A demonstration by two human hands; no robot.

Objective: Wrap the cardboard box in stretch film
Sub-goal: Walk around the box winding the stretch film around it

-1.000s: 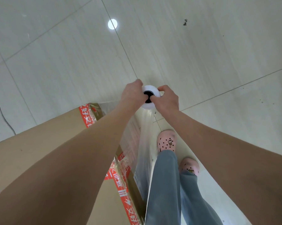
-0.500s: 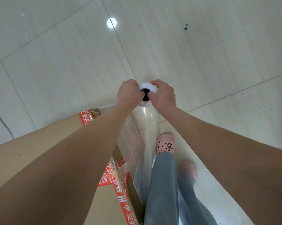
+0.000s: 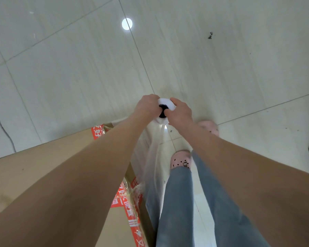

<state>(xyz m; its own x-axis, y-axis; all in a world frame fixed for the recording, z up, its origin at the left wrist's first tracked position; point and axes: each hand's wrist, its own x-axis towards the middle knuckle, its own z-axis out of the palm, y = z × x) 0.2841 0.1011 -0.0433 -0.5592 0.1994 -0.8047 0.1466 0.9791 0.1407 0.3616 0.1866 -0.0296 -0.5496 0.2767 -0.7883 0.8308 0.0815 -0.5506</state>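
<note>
While both arms reach forward, left hand (image 3: 147, 106) and right hand (image 3: 180, 112) curl round the roll (image 3: 165, 106) end. Film (image 3: 152, 157) trails back from it along the box (image 3: 48, 168), which sits lower left on the floor (image 3: 221, 68).

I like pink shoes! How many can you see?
2. One pink rubber clog with holes is at the blue jeans hem; the other pink clog is further ahead, partly hidden by the right forearm.
</note>
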